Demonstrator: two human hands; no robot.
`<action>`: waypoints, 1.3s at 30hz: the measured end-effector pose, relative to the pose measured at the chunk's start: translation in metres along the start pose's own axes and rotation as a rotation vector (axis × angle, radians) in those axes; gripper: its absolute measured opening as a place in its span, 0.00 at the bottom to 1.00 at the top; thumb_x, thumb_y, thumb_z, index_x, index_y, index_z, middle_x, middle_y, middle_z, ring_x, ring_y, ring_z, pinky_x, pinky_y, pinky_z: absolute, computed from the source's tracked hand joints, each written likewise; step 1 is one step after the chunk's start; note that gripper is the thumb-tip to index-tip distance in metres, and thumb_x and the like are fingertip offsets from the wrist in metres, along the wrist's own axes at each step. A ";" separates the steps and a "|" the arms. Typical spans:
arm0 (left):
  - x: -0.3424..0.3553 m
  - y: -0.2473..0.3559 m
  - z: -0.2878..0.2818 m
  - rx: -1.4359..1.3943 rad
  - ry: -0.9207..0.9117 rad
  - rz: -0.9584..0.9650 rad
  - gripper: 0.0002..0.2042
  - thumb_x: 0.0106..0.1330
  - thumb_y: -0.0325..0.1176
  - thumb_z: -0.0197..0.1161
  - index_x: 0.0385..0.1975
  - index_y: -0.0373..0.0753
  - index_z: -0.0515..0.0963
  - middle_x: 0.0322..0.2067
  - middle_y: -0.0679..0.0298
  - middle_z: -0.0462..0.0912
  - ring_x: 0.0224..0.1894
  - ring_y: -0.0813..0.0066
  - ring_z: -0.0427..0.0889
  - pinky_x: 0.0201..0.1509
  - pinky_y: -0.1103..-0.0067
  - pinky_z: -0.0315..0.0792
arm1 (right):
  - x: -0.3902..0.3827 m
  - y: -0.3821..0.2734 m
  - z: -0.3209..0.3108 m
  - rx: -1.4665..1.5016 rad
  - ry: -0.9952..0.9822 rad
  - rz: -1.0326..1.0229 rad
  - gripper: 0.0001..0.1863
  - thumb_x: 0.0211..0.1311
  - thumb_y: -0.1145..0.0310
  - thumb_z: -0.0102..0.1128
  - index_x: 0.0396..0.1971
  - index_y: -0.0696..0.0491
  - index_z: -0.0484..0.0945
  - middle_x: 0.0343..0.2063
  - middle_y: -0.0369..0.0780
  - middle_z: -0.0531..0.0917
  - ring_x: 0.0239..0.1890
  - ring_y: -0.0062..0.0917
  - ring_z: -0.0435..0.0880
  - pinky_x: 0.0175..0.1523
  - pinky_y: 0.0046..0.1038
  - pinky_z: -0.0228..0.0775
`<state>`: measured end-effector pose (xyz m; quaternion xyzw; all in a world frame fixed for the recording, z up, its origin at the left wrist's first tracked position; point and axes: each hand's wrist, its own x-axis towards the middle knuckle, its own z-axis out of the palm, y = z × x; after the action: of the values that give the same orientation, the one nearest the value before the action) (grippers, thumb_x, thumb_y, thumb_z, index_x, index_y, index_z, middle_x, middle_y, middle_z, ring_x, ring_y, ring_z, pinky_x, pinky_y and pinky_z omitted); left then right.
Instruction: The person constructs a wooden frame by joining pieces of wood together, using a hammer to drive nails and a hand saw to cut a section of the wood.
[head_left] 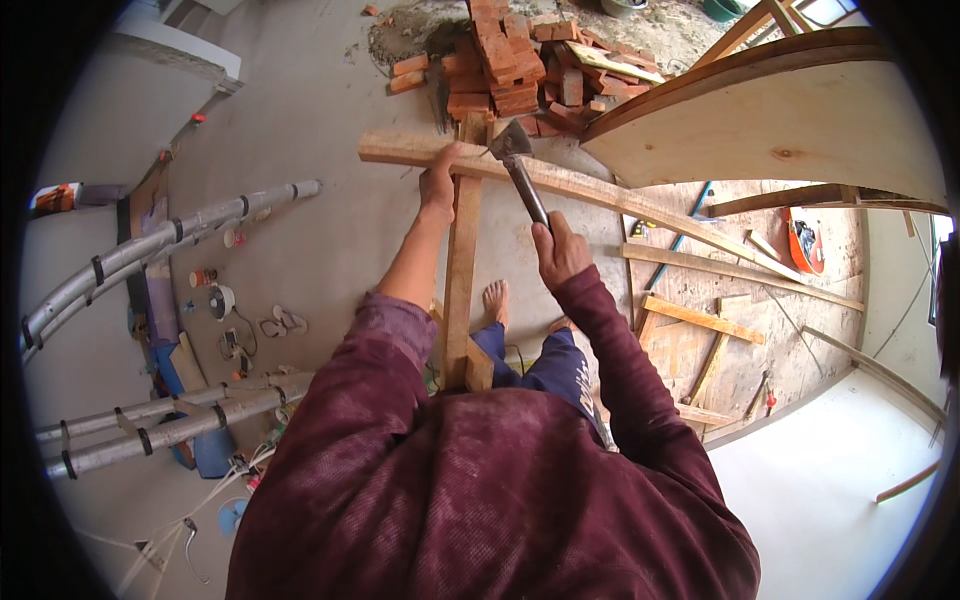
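My left hand (440,182) is closed round a long wooden beam (620,199) near its left end, with the fingertips partly hidden. That beam runs from the upper middle down to the right, lying across a second timber (461,260) that stretches from my body toward the brick pile. In my right hand (565,248) is the dark handle of a hatchet (512,143). Its metal head is at the beam, just right of my left hand and close to where the two timbers cross. Whether the blade touches the wood is hard to tell.
Red bricks (495,60) are piled beyond the timbers. At the right, a plywood panel (780,130) stands near loose wood strips (705,318) and an orange-red tool (804,240) on a board. Metal ladder rails (170,235), a small fan (221,301) and sandals (285,321) are at the left.
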<state>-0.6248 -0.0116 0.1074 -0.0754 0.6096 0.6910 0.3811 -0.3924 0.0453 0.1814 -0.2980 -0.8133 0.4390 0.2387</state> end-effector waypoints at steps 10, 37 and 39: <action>0.009 -0.005 -0.010 0.105 0.024 0.103 0.35 0.47 0.56 0.68 0.52 0.39 0.72 0.47 0.61 0.72 0.49 0.66 0.70 0.51 0.68 0.68 | 0.013 -0.024 -0.015 0.552 0.154 -0.334 0.21 0.70 0.49 0.42 0.34 0.54 0.65 0.12 0.37 0.66 0.09 0.21 0.63 0.14 0.24 0.57; -0.003 -0.004 0.002 -0.040 0.087 0.124 0.35 0.47 0.48 0.72 0.51 0.27 0.72 0.48 0.55 0.76 0.49 0.69 0.74 0.53 0.73 0.67 | 0.023 -0.034 -0.015 0.528 0.402 -0.278 0.20 0.67 0.46 0.44 0.34 0.51 0.68 0.17 0.45 0.70 0.16 0.35 0.68 0.21 0.34 0.62; -0.008 0.001 0.022 -0.017 0.085 0.070 0.34 0.49 0.47 0.71 0.51 0.28 0.73 0.48 0.56 0.76 0.49 0.69 0.74 0.54 0.73 0.67 | 0.000 0.045 0.008 -0.171 -0.113 0.139 0.19 0.68 0.55 0.49 0.25 0.55 0.70 0.16 0.32 0.76 0.17 0.25 0.74 0.26 0.36 0.67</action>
<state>-0.6118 0.0050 0.1178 -0.0865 0.6217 0.7052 0.3296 -0.3855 0.0604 0.1387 -0.3476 -0.8374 0.3996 0.1352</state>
